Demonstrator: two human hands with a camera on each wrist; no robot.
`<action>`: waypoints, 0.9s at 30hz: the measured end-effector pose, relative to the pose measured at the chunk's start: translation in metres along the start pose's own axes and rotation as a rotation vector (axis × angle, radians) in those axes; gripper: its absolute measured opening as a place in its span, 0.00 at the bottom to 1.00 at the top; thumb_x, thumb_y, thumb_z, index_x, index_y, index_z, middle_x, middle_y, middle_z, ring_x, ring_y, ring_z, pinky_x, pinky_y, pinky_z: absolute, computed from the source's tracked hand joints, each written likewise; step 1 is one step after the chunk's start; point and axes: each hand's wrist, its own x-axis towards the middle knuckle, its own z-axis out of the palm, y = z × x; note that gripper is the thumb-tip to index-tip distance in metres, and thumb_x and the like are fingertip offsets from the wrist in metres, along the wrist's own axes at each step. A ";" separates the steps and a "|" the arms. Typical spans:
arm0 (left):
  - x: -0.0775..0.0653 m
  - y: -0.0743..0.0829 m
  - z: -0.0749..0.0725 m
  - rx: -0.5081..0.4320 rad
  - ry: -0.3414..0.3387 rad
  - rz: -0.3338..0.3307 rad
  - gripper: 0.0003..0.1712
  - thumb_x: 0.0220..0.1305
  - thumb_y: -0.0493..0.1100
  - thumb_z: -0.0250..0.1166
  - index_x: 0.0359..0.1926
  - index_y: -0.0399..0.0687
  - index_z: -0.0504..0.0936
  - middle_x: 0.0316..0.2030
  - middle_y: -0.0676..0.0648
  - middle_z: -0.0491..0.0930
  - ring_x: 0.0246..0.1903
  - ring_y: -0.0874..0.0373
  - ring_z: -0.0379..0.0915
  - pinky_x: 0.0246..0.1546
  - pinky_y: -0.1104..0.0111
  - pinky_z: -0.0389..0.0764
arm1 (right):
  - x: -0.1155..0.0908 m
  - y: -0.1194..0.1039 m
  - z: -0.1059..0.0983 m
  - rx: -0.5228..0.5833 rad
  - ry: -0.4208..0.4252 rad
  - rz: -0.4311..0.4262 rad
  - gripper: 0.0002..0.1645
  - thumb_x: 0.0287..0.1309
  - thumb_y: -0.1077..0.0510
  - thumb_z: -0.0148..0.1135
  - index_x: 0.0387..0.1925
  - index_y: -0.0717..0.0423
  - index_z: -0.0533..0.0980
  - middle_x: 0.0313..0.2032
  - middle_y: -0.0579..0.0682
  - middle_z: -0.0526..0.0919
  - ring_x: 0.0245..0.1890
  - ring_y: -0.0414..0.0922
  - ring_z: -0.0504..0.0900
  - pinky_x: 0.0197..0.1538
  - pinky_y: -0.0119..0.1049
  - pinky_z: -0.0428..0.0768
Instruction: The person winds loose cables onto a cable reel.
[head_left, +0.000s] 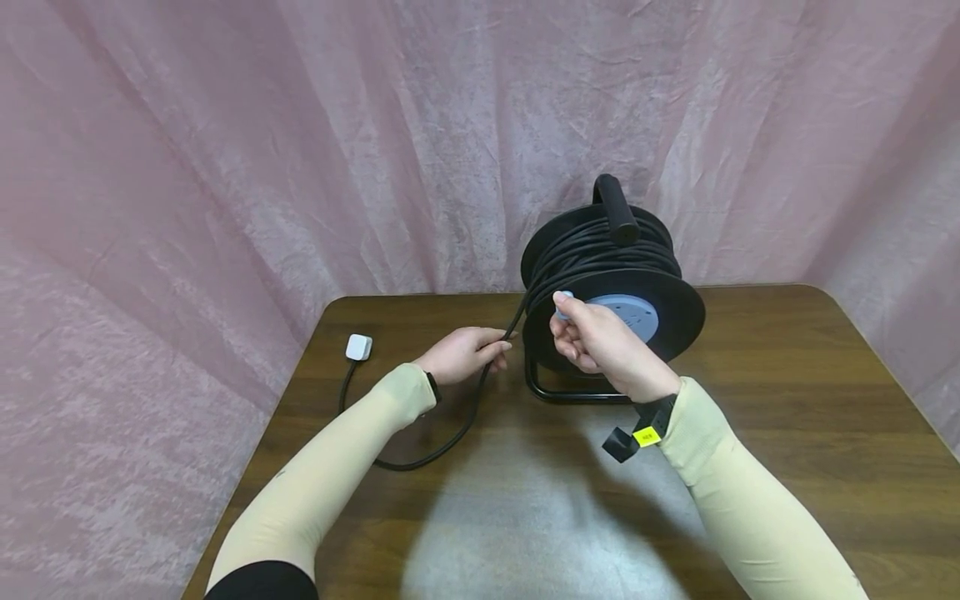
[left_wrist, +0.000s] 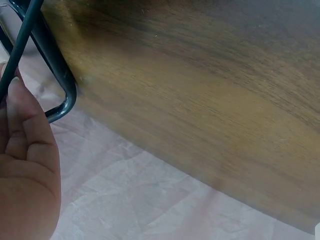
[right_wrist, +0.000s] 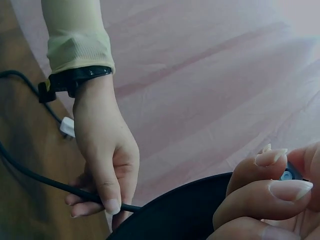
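A black cable reel (head_left: 684, 321) stands on the table toward the back, wound with black cable (head_left: 600, 250). My left hand (head_left: 465, 354) pinches the loose run of cable (head_left: 467, 427) between thumb and fingers, just left of the reel; the right wrist view shows this pinch too. Curled around the small blue-grey crank knob (head_left: 564, 297) at the reel's front face is my right hand (head_left: 603, 342). It covers part of the blue-grey socket panel (head_left: 633, 315). At the cable's free end, a white plug (head_left: 359, 347) lies at the table's left.
The reel has a black carrying handle (head_left: 617, 212) on top and a black tube stand (head_left: 573, 397) below. Behind the wooden table (head_left: 795, 400) hangs a pink curtain (head_left: 420, 150). From my left hand the cable loops toward the front and passes behind my left forearm.
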 end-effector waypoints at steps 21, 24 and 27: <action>-0.010 -0.008 0.001 0.052 0.067 -0.016 0.22 0.78 0.48 0.52 0.66 0.48 0.73 0.39 0.51 0.86 0.44 0.66 0.78 0.51 0.66 0.74 | -0.016 -0.011 -0.028 0.032 0.050 -0.030 0.33 0.75 0.37 0.43 0.32 0.65 0.67 0.18 0.48 0.67 0.15 0.38 0.59 0.17 0.27 0.58; -0.011 -0.009 0.001 0.054 0.076 -0.016 0.20 0.77 0.47 0.53 0.65 0.48 0.74 0.39 0.50 0.86 0.42 0.64 0.77 0.48 0.65 0.73 | -0.020 -0.013 -0.035 0.017 0.061 -0.030 0.33 0.75 0.37 0.44 0.32 0.65 0.66 0.18 0.47 0.66 0.15 0.38 0.58 0.17 0.28 0.58; -0.011 -0.008 0.002 0.043 0.070 -0.022 0.16 0.76 0.45 0.55 0.61 0.49 0.76 0.39 0.48 0.86 0.41 0.62 0.77 0.44 0.64 0.73 | -0.024 -0.013 -0.042 0.025 0.059 -0.035 0.33 0.75 0.37 0.44 0.32 0.65 0.66 0.18 0.47 0.66 0.15 0.38 0.58 0.17 0.30 0.57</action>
